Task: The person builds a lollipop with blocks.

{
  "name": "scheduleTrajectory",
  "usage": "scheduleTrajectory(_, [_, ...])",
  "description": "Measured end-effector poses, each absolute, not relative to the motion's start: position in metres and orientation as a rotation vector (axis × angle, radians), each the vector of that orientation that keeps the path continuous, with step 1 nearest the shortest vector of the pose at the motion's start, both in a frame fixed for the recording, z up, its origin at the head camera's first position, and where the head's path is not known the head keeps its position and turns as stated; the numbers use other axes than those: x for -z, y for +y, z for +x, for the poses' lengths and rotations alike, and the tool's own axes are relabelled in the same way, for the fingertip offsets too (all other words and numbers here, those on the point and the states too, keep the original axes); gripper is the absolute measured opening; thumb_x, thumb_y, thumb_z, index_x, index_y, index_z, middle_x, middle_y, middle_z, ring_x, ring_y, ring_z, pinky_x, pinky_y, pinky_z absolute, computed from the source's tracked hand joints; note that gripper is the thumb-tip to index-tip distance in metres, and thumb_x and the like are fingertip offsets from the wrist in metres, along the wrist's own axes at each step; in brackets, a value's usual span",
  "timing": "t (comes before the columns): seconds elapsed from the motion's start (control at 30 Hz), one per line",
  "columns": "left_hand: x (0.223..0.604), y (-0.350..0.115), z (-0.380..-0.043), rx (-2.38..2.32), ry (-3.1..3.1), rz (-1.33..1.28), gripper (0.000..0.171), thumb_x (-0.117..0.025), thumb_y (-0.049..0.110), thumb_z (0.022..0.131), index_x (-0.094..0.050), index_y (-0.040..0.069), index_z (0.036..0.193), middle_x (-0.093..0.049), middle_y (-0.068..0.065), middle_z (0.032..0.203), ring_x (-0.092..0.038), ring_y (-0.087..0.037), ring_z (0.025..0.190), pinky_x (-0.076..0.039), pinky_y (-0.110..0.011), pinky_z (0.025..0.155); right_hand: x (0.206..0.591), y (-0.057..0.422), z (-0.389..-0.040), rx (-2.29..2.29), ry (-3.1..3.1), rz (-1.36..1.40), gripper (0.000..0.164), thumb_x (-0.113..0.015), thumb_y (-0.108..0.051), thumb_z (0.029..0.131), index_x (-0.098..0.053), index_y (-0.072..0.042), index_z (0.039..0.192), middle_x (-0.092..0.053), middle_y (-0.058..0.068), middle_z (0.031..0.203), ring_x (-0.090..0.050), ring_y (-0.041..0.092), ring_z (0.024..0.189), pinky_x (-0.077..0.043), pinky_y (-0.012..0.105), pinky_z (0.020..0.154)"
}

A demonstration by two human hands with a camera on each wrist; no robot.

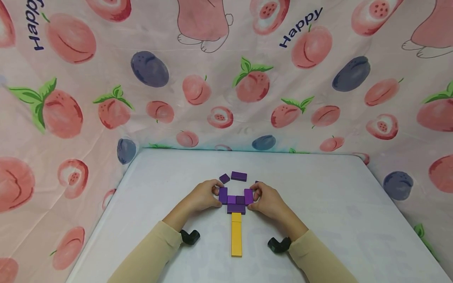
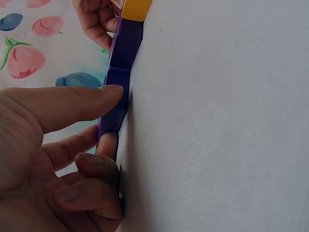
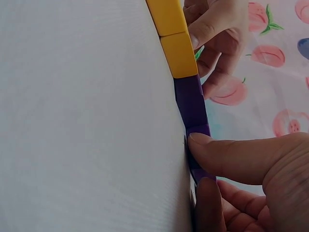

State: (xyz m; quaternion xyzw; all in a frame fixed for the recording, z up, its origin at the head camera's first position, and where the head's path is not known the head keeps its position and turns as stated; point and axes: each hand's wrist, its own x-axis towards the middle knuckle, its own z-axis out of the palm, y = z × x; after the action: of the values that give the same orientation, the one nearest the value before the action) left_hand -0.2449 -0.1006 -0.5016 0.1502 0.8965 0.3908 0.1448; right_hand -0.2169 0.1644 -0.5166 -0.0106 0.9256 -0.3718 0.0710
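Purple and yellow blocks lie in a flower-like figure on the white table. My left hand [image 1: 203, 195] pinches the upright purple block [image 1: 223, 195] at the figure's left side between thumb and fingers. Opposite it, my right hand [image 1: 269, 200] grips the matching purple block [image 1: 249, 196] on the right. Between these sit two small purple squares [image 1: 235, 199] above a wider purple block [image 1: 236, 209]. Below runs a stem of yellow blocks [image 1: 236, 237]. In the right wrist view my thumb [image 3: 217, 154] presses against the purple side of the figure.
Beyond the figure lie a loose purple rectangular block [image 1: 239, 176] and a small tilted purple block [image 1: 224, 178]. Another purple piece [image 1: 256, 182] shows partly behind my right fingers. A fruit-print cloth [image 1: 226, 78] hangs behind the white table [image 1: 318, 188].
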Motion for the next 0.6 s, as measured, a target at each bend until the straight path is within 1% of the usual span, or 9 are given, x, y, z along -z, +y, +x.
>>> scheduleTrajectory(0.3, [0.5012,-0.1010,-0.2446,-1.124,2.585,0.455,0.059,-0.093,0.005,0.075,-0.070,0.015,0.128,-0.064,-0.004,0.101,-0.056,-0.019,0.093,-0.046,-0.039,0.093,0.5151,0.1643,-0.2170,1.123,2.782,-0.033,0.062,-0.097,-0.012,0.076,-0.065,-0.013,0.128,-0.061,0.002,0.093,-0.055,0.019,0.085,-0.047,0.033,0.078])
scheduleTrajectory(0.6, [0.5003,-0.1005,-0.2437,-1.120,2.589,0.443,0.059,-0.094,0.006,0.075,-0.070,0.015,0.128,-0.064,-0.003,0.100,-0.056,-0.019,0.092,-0.046,-0.039,0.092,0.5146,0.1646,-0.2175,1.123,2.784,-0.037,0.061,-0.098,-0.012,0.075,-0.066,-0.013,0.128,-0.061,0.002,0.092,-0.055,0.018,0.085,-0.047,0.033,0.078])
